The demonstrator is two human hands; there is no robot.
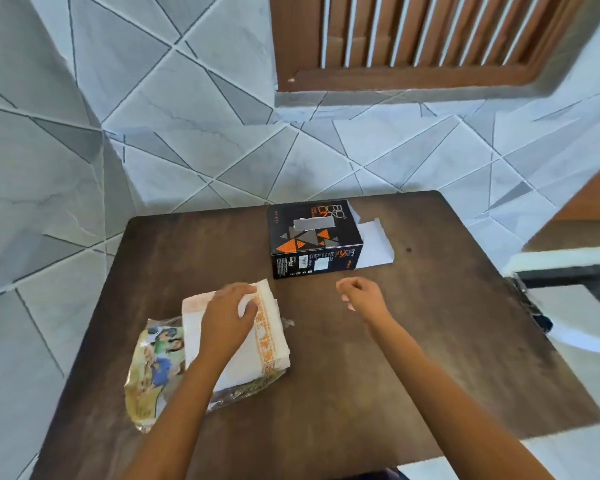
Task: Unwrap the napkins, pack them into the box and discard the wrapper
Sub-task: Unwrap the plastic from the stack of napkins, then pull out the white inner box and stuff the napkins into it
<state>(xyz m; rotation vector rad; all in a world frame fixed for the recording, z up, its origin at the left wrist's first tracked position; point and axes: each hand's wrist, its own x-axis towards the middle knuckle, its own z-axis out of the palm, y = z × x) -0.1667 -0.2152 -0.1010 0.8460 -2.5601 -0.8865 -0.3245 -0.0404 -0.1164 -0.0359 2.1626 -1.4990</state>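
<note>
A stack of white napkins (267, 341) with an orange patterned border lies on the dark wooden table (413, 358), left of centre. The stack rests on its opened printed plastic wrapper (153, 368), which spreads out to the left. My left hand (227, 315) lies flat on top of the stack, fingers curled over its far edge. A black box (312, 237) with orange and grey triangles lies on its side at the back of the table, its white flaps open to the right. My right hand (361, 294) hovers above the table just in front of the box, fingers loosely curled, holding nothing.
The table stands against a wall with grey geometric tiles (187, 150). A wooden louvred window (413, 39) is above. A chair with a white seat and dark frame (568, 268) stands close to the table's right edge.
</note>
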